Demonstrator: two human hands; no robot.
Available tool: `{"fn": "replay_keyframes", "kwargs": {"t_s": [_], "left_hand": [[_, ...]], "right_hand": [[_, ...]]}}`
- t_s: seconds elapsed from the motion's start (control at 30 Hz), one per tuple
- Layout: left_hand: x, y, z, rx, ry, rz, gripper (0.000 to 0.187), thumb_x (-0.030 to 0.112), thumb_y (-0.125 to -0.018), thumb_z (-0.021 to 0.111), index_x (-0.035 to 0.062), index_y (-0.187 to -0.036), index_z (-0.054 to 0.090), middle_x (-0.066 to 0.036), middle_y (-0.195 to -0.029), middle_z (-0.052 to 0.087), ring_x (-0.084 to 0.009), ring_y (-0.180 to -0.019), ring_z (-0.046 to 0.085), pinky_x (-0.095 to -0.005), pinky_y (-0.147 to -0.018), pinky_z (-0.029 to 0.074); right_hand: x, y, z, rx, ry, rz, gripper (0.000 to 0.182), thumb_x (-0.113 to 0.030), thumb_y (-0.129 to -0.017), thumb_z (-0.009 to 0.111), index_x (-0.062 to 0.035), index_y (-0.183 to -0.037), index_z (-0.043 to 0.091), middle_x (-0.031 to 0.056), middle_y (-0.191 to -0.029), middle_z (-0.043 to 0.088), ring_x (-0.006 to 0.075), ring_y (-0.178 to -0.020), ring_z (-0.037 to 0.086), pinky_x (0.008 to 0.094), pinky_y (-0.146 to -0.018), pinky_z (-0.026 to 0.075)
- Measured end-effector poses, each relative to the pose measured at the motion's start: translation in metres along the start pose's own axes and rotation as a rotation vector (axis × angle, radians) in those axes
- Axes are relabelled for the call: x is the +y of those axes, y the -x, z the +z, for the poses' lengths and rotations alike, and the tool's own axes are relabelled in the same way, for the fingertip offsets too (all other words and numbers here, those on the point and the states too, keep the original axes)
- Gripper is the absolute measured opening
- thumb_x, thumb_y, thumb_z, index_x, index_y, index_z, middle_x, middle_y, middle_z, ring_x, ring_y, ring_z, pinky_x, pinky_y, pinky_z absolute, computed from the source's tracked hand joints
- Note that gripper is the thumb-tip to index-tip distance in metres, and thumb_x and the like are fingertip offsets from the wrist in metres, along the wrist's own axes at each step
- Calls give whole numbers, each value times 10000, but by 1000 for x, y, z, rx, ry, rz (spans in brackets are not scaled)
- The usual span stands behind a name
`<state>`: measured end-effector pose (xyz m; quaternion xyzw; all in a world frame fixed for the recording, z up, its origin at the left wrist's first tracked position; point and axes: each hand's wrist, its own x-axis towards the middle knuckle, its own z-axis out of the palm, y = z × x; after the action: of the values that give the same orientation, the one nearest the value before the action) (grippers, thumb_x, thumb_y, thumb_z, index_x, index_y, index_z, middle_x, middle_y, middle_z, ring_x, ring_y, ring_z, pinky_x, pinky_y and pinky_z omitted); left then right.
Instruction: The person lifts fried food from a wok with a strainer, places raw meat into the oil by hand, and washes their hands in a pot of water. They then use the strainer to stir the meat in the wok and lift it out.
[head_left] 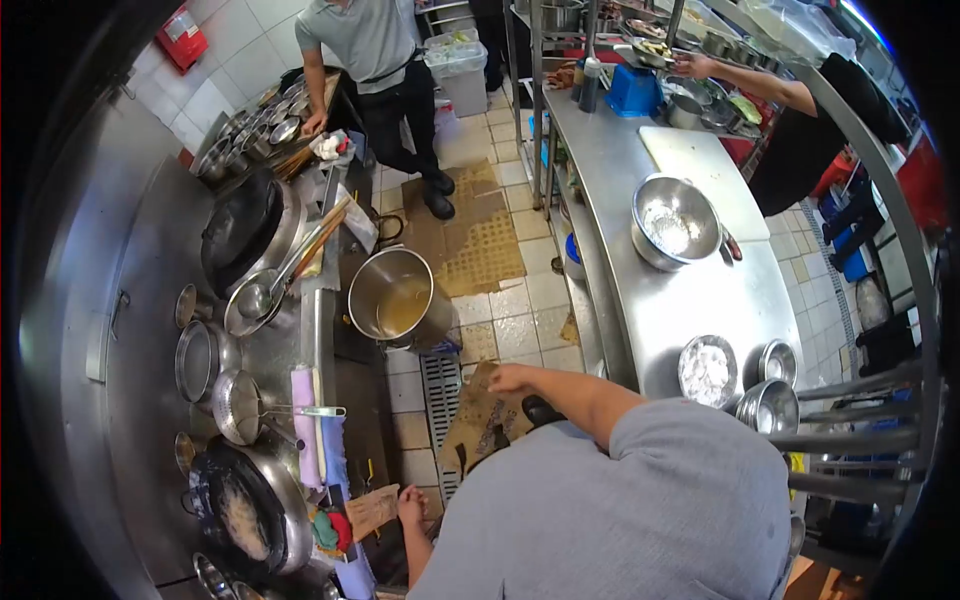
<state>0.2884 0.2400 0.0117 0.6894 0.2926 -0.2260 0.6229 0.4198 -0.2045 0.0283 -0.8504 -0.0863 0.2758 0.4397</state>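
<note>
My left hand (411, 505) is beside the stove's front edge, fingers curled in, close to a piece of brown cardboard (373, 513). No grip on the cardboard shows. My right hand (512, 378) hangs out over the floor, its fingers loosely bent together and nothing visible in them. Below it lies a cardboard sheet (468, 425). At the stove, a wok (240, 515) holds bubbling oil with pale food in it. A perforated strainer (237, 405) rests above that wok. Folded purple and blue cloths (304, 420) lie along the edge, with a red and green cloth (336, 530) near the wok.
A tall steel pot (437, 310) with yellowish liquid stands on the floor. Another wok (240, 235) sits further along the stove. The steel counter (655, 325) bears a large bowl (676, 222), a cutting board and smaller bowls. A person (365, 60) stands ahead; another reaches from the right.
</note>
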Motion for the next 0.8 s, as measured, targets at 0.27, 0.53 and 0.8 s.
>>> {"fn": "replay_keyframes", "kwargs": {"t_s": [0.27, 0.53, 0.8], "left_hand": [[17, 10, 82, 39, -300, 171, 265, 161, -819, 539, 47, -1058, 543, -63, -770, 594, -118, -574, 530, -247, -532, 433], [-78, 0, 23, -134, 138, -114, 109, 168, -820, 519, 86, -874, 568, -54, -621, 550, -148, -497, 524, -299, -406, 391], [-61, 31, 30, 123, -969, 499, 253, 305, -810, 500, 58, -800, 552, -93, -592, 566, -215, -547, 558, -349, -507, 438]], "right_hand": [[113, 96, -25, 138, -76, 687, 256, -246, -743, 503, -36, -795, 640, 154, -684, 610, 257, -554, 604, 369, -501, 500], [130, 115, -21, 229, 224, 545, 377, -260, -751, 429, -23, -981, 611, 203, -1013, 580, 351, -953, 553, 418, -852, 424], [89, 64, -39, 51, 330, 333, 395, -275, -732, 472, 41, -929, 602, 260, -984, 568, 386, -948, 530, 422, -837, 409]]}}
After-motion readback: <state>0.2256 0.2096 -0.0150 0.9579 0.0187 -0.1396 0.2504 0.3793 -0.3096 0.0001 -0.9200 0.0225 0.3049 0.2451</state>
